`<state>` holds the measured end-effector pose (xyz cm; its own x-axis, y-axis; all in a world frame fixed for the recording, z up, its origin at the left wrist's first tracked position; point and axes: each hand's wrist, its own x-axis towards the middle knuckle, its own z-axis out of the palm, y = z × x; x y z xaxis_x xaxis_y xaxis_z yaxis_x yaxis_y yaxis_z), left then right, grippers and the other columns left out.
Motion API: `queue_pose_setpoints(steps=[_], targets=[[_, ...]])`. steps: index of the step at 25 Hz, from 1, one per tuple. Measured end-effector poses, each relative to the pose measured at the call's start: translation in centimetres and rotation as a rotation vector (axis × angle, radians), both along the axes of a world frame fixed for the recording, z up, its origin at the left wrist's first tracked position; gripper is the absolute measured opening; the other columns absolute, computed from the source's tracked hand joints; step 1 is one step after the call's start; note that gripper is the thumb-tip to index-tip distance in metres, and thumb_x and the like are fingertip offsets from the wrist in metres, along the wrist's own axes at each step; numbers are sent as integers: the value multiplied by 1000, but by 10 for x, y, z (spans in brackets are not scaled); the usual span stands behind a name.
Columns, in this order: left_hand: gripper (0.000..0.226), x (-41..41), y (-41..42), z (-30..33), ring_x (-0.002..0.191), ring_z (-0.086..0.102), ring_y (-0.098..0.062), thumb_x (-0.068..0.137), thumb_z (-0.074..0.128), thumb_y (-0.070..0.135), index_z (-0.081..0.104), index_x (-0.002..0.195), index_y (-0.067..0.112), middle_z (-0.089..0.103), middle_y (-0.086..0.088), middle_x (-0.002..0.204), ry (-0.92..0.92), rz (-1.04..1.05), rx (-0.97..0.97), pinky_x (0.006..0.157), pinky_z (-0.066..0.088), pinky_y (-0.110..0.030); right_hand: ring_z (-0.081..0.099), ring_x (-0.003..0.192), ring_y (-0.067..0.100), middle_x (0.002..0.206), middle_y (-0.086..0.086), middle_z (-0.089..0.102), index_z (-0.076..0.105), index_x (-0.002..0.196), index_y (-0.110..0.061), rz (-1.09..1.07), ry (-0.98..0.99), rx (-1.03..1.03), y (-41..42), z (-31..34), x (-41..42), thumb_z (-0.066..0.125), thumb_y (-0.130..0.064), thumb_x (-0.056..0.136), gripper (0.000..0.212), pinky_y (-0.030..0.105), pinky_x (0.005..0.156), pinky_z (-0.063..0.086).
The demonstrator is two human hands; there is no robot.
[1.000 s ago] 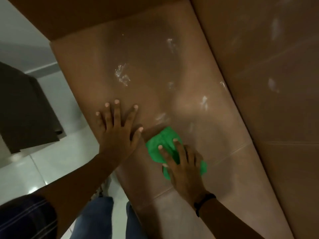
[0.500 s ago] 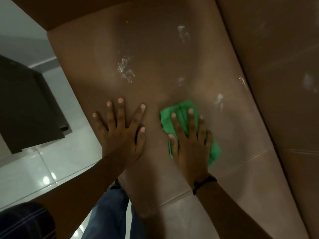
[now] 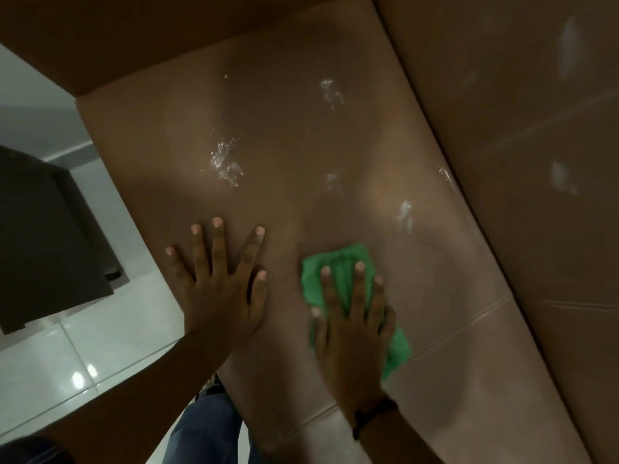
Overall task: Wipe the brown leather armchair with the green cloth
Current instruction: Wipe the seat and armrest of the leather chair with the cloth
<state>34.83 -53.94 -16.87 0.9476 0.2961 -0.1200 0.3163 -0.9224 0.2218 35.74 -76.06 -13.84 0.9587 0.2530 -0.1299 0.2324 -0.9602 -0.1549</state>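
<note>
The brown leather armchair seat cushion (image 3: 284, 135) fills the middle of the head view, with its backrest or arm panel (image 3: 522, 135) rising on the right. White wet smears (image 3: 226, 164) dot the cushion. My left hand (image 3: 222, 289) lies flat on the cushion near its left edge, fingers spread, holding nothing. My right hand (image 3: 351, 316) presses flat on the crumpled green cloth (image 3: 338, 262), which pokes out beyond my fingertips and to the right of my palm. A dark band circles my right wrist.
A white tiled floor (image 3: 100, 336) lies left of the chair. A dark box-like piece of furniture (image 3: 43, 236) stands on it at the left. My jeans-clad legs (image 3: 207, 430) are against the cushion's front edge.
My right hand slid the green cloth forward and to the right over the cushion, then stayed about there. The left hand has kept its place.
</note>
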Motion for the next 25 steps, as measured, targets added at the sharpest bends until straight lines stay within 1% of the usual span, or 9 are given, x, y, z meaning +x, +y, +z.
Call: queue_pose_setpoints(steps=[3, 4, 7, 9, 12, 15, 18, 22, 25], targets=[[74, -1, 1, -1, 168, 12, -58, 110, 36, 54, 14, 178, 37, 13, -27, 184, 4, -14, 24, 128, 6, -85, 25, 161, 42, 183, 4, 11, 19, 171, -48, 393, 7, 13, 11, -8, 23, 29, -62, 113, 61, 67, 117, 34], [73, 0, 3, -4, 168, 11, -56, 110, 34, 54, 14, 178, 37, 13, -26, 184, -3, -19, 38, 130, 4, -83, 25, 162, 41, 183, 3, 12, 19, 171, -48, 423, -18, 0, 18, -10, 50, 29, -63, 113, 61, 65, 117, 32], [72, -1, 4, -10, 171, 4, -52, 112, 29, 56, 14, 179, 36, 8, -23, 186, -15, -17, 52, 133, -1, -78, 26, 163, 40, 183, 3, 13, 20, 172, -46, 90, -79, -47, 3, -14, 99, 31, -62, 113, 62, 64, 118, 31], [73, 3, 3, -7, 171, 2, -52, 111, 33, 55, 18, 178, 33, 7, -25, 186, -23, -53, 16, 134, 2, -77, 26, 162, 40, 183, 4, 10, 20, 172, -44, -110, -80, -52, -17, -10, 74, 31, -62, 112, 64, 64, 118, 34], [75, 28, -12, -2, 171, 8, -52, 109, 43, 54, 23, 178, 31, 10, -26, 185, -51, -212, -16, 134, 12, -75, 26, 161, 43, 184, 5, 9, 20, 172, -45, 36, -5, -32, -36, -4, 23, 32, -62, 111, 64, 66, 115, 34], [75, 73, -33, -3, 171, 14, -46, 110, 41, 56, 22, 178, 32, 15, -25, 185, -121, -381, 30, 137, 13, -68, 27, 160, 43, 183, 4, 13, 19, 171, -47, 207, -44, -66, -50, -11, 90, 28, -63, 111, 63, 64, 113, 32], [75, 93, -42, -9, 171, 17, -45, 111, 37, 56, 19, 179, 30, 19, -24, 184, -137, -417, 60, 139, 10, -65, 30, 159, 43, 182, 8, 18, 21, 172, -42, -31, -111, -151, -68, -15, 156, 28, -61, 113, 62, 63, 113, 35], [76, 85, -44, 0, 170, 23, -44, 110, 43, 52, 21, 178, 29, 22, -23, 183, -108, -400, 47, 138, 18, -65, 32, 158, 43, 182, 8, 19, 23, 173, -38, -187, -127, -79, -78, -13, 125, 33, -56, 114, 62, 61, 114, 36], [74, 88, -45, -1, 169, 26, -44, 110, 41, 51, 24, 178, 28, 25, -23, 183, -118, -402, 90, 137, 19, -65, 36, 155, 46, 180, 12, 24, 28, 172, -35, -239, -126, -56, -51, -14, 160, 35, -54, 114, 61, 62, 112, 38]])
